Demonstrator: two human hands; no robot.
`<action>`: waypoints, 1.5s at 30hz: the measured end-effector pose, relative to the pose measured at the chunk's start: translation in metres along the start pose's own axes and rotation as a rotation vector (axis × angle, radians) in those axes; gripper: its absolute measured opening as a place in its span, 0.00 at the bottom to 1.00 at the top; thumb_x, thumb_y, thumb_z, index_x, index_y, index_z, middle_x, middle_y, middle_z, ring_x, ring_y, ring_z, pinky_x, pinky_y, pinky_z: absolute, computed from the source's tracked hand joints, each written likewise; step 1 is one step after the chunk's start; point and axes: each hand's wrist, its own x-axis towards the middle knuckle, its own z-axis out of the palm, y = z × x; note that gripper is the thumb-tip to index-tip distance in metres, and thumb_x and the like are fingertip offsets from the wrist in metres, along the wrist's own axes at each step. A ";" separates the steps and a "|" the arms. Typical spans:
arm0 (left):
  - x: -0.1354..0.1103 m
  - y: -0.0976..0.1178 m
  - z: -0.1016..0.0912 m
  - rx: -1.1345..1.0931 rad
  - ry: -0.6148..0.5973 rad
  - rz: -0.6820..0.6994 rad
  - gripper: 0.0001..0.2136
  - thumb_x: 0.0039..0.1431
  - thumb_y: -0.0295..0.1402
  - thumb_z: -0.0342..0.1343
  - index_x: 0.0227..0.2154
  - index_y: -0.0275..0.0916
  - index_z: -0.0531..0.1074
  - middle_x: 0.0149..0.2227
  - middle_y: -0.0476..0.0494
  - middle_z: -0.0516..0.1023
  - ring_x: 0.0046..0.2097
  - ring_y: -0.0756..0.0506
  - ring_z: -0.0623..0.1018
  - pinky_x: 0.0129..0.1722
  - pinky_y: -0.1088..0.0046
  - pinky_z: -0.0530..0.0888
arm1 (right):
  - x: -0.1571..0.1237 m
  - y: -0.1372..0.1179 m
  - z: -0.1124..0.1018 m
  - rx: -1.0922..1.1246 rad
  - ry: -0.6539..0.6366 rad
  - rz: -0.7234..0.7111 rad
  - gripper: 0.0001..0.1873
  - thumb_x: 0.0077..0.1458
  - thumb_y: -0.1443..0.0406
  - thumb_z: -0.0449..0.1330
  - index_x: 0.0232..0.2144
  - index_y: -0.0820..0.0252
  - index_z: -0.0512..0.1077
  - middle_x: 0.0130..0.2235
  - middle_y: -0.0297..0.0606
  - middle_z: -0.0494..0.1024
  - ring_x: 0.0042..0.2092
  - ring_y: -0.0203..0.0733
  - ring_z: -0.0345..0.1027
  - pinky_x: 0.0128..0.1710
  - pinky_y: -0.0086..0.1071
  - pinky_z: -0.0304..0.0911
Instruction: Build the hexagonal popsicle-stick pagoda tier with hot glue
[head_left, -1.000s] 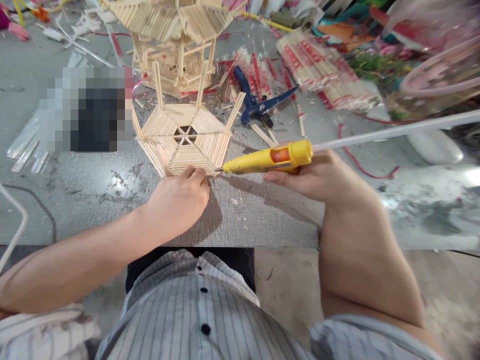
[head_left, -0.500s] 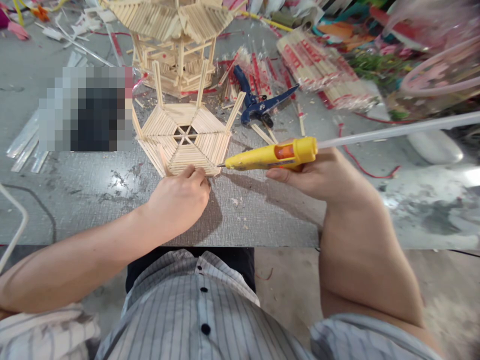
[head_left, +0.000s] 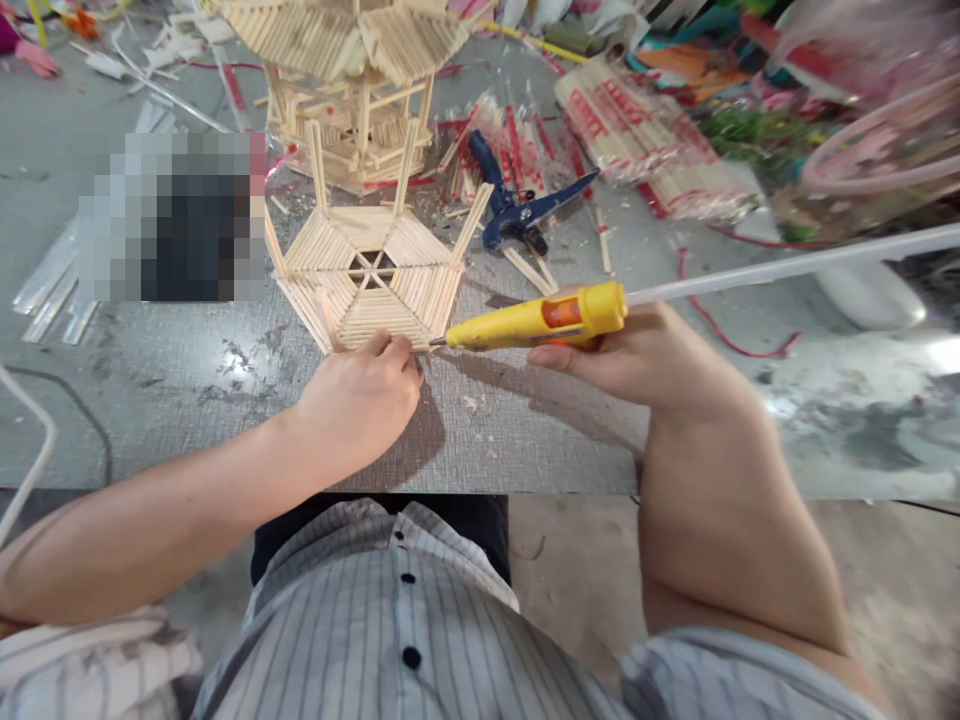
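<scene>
A hexagonal stick frame (head_left: 390,318) made of pale wooden sticks lies in front of me, with short posts standing at several corners. The curled fingers of my left hand (head_left: 364,395) are closed on its near edge; their tips are partly hidden. In my right hand (head_left: 630,350) is a yellow hot glue gun (head_left: 517,320), pointing left. Its metal nozzle is at the near right corner of the frame, close to my left fingers. From the gun's rear a long translucent glue stick (head_left: 765,275) sticks out to the right.
Behind the frame stands a pavilion model (head_left: 360,90) of the same sticks. Blue cutters (head_left: 525,212) lie right of it, by packs of sticks (head_left: 622,120). Clear glue sticks (head_left: 56,275) and a blurred-out patch are at left. A white cable (head_left: 45,435) crosses the left edge.
The glue gun has shifted slightly left and down, bringing its nozzle from beside the corner to the near edge by my left fingers. My left hand has stayed put.
</scene>
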 end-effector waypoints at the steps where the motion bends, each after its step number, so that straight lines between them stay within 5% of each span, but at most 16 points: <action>1: 0.000 0.000 0.000 -0.001 0.001 -0.002 0.12 0.62 0.24 0.48 0.39 0.30 0.77 0.44 0.34 0.78 0.43 0.41 0.78 0.35 0.68 0.77 | 0.000 0.000 0.000 0.005 -0.007 -0.005 0.15 0.51 0.48 0.62 0.37 0.47 0.75 0.31 0.34 0.79 0.31 0.45 0.73 0.33 0.41 0.70; 18: 0.000 0.000 -0.001 0.016 0.032 0.007 0.12 0.61 0.24 0.48 0.39 0.30 0.78 0.43 0.33 0.79 0.42 0.42 0.78 0.35 0.69 0.77 | 0.003 -0.004 -0.001 -0.021 -0.023 0.001 0.13 0.52 0.51 0.62 0.39 0.46 0.75 0.33 0.34 0.79 0.35 0.48 0.74 0.38 0.44 0.71; 29: 0.001 0.000 -0.003 -0.046 -0.047 -0.022 0.12 0.62 0.23 0.48 0.38 0.31 0.77 0.45 0.34 0.77 0.44 0.41 0.77 0.39 0.67 0.76 | 0.007 -0.012 -0.001 0.074 0.087 0.014 0.12 0.43 0.55 0.69 0.26 0.55 0.75 0.25 0.33 0.75 0.25 0.38 0.66 0.30 0.35 0.67; 36: 0.000 0.000 -0.001 -0.015 0.002 -0.006 0.12 0.62 0.24 0.48 0.37 0.31 0.78 0.44 0.33 0.78 0.44 0.41 0.78 0.37 0.67 0.78 | 0.006 -0.015 -0.014 0.080 0.133 0.243 0.17 0.36 0.52 0.69 0.25 0.58 0.74 0.22 0.34 0.74 0.23 0.36 0.64 0.23 0.32 0.63; 40: -0.001 -0.001 0.001 -0.003 0.048 0.008 0.11 0.61 0.24 0.49 0.36 0.31 0.77 0.43 0.33 0.78 0.44 0.41 0.78 0.37 0.66 0.78 | -0.003 -0.007 -0.035 0.170 0.280 0.422 0.25 0.33 0.45 0.70 0.23 0.60 0.73 0.21 0.35 0.74 0.19 0.33 0.61 0.17 0.29 0.56; 45: -0.001 -0.003 0.003 0.017 0.092 0.023 0.11 0.61 0.24 0.49 0.35 0.31 0.77 0.43 0.33 0.79 0.43 0.41 0.78 0.35 0.67 0.78 | -0.011 0.020 -0.063 0.259 0.688 0.467 0.30 0.39 0.38 0.63 0.24 0.59 0.69 0.19 0.36 0.70 0.19 0.34 0.62 0.17 0.30 0.56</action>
